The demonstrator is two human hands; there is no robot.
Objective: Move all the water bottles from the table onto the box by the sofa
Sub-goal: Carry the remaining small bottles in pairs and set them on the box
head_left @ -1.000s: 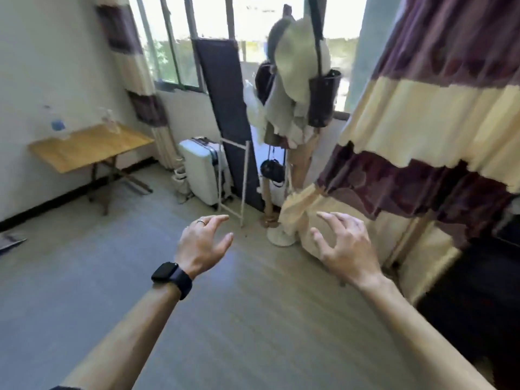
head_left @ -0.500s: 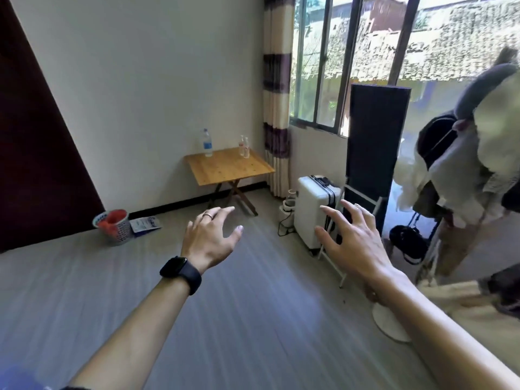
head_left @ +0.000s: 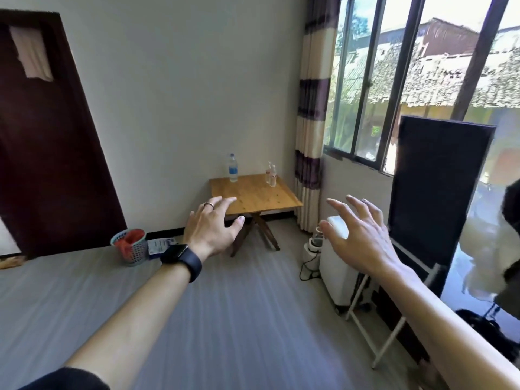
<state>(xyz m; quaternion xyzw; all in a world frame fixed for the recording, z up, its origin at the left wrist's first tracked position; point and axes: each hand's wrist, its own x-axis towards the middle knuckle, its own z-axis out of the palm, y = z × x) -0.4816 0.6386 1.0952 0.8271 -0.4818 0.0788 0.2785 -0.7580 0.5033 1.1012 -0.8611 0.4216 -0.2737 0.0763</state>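
A small wooden folding table (head_left: 253,194) stands against the far wall in the corner. On its back edge stands a clear water bottle with a blue label (head_left: 232,168). Two smaller clear bottles (head_left: 271,173) stand close together at its back right. My left hand (head_left: 212,226), with a ring and a black watch on the wrist, is raised in front of me with relaxed fingers and holds nothing. My right hand (head_left: 357,235) is also raised, fingers spread, and is empty. Both hands are well short of the table. The box and sofa are out of view.
A dark door (head_left: 47,142) fills the left wall. A mesh waste basket (head_left: 130,247) sits on the floor by it. A white suitcase (head_left: 337,271), a black panel on a white frame (head_left: 433,198) and striped curtains (head_left: 309,116) line the window side. Grey floor lies between me and the table.
My view has swung left from the coat rack and curtain to face the table, which now looks nearer and more central. Both hands stay raised and empty.
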